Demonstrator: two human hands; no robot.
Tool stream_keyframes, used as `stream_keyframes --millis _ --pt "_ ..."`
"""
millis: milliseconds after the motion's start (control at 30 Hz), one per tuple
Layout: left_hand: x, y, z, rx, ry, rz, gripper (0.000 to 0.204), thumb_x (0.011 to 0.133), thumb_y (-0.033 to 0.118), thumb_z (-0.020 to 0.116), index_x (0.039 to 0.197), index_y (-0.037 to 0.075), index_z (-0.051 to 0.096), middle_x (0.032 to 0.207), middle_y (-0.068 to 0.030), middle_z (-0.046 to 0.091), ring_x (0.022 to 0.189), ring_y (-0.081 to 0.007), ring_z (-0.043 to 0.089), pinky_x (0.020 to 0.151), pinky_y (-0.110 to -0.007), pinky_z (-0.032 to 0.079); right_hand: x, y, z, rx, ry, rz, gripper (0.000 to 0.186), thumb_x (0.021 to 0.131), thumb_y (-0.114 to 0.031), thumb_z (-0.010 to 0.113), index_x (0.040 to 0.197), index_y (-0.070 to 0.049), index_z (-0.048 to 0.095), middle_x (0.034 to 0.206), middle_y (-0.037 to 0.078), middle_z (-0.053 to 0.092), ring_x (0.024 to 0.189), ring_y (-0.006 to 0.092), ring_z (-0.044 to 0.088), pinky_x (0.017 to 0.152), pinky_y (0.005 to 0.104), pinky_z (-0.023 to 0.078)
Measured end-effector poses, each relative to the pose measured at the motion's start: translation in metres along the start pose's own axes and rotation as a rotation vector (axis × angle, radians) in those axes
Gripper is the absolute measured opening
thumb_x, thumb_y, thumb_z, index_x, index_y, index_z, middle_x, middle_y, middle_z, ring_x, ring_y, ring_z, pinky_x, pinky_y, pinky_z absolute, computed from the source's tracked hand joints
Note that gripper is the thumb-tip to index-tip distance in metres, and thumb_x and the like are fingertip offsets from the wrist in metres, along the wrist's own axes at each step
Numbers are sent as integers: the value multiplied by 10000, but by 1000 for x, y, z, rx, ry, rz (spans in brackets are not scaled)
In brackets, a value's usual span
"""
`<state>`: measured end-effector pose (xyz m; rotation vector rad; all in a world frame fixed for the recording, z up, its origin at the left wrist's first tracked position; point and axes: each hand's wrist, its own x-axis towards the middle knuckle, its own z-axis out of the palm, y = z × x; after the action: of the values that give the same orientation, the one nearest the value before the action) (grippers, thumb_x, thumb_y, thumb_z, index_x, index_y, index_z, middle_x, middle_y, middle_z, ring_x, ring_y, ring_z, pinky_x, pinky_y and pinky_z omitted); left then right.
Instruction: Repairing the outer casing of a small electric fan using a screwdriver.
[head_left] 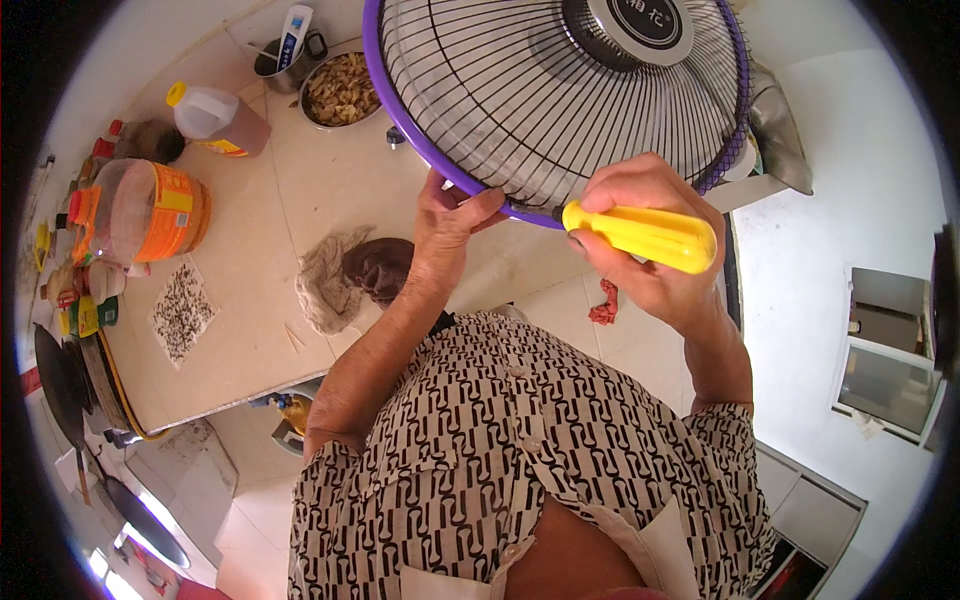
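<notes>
A large round fan (480,110) with a black wire grille and a purple rim fills the upper middle of the view. My left hand (450,215) is closed on the lower edge of that rim, thumb on top. In my right hand (650,240) is a screwdriver with a fat yellow handle (650,236). Its black collar points left at the rim, just right of my left fingers. Whether the tip sits in a screw cannot be made out. Crumpled beige and dark brown cloths (345,275) lie beside my left forearm.
On the tiled counter (250,330) stand a jug with a yellow cap (220,120), a big orange-labelled plastic jar (150,215), a metal bowl of dried slices (340,90) and a metal mug (285,68). A speckled sheet (183,312) lies near the left edge. Pans (60,380) hang at far left.
</notes>
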<state>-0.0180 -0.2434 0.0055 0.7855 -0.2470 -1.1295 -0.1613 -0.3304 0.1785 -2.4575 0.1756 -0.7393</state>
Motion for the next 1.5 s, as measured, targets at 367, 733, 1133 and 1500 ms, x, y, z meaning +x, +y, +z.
stream_keyframes --millis 367,733,1133,1500 --pt "2 0 20 57 115 35 657 751 159 798 1281 -1 444 1122 -143 617 993 -247 662 833 -402 615 4 7 -8 70 26 23 290 737 34 775 976 -40 630 888 88 666 757 191 656 642 276 521" --pt "4 -1 15 43 96 28 645 747 165 779 1272 -2 443 1156 -150 595 1017 -244 648 864 -411 604 -2 18 -10 199 2 66 269 768 1 770 1000 -32 637 910 91 665 782 186 643 686 285 505" --pt "-1 -15 10 61 71 13 568 835 202 707 1314 27 457 1198 -108 609 1067 -222 639 949 -434 561 -6 6 -3 125 -62 17 290 771 -5 776 1022 -46 639 928 83 669 811 189 657 696 289 517" --pt "7 -11 3 44 -109 -5 832 744 41 830 1423 73 351 1342 -112 546 1215 -256 574 1024 -442 518 -9 25 -3 216 83 108 235 784 -5 760 991 -23 650 898 86 671 762 168 655 667 282 512"
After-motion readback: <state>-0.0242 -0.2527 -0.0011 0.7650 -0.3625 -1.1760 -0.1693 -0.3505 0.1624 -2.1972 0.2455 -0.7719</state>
